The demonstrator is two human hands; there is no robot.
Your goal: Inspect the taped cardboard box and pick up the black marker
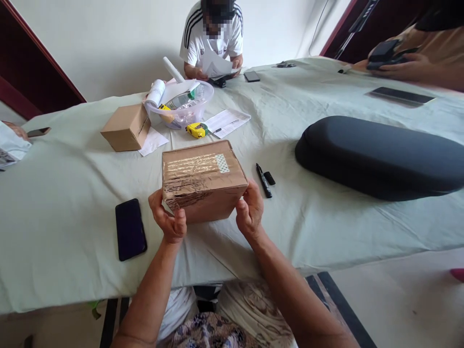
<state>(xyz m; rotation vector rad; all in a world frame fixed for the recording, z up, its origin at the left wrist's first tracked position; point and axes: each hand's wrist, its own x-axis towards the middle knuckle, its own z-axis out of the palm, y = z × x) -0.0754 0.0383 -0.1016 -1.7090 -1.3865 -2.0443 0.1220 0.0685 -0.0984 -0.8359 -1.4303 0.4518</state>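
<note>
A brown cardboard box sealed with shiny brown tape sits near the front edge of the table, tilted a little toward me. My left hand grips its near left corner, fingers curled against the side. My right hand clasps the near right corner. A black marker and its cap lie just right of the box. A black phone lies face down to the left of my left hand.
A smaller cardboard box, a clear bowl of supplies, a yellow tape measure and papers lie farther back. A long black case fills the right side. One person sits opposite with papers; another person's hands hold a device at far right.
</note>
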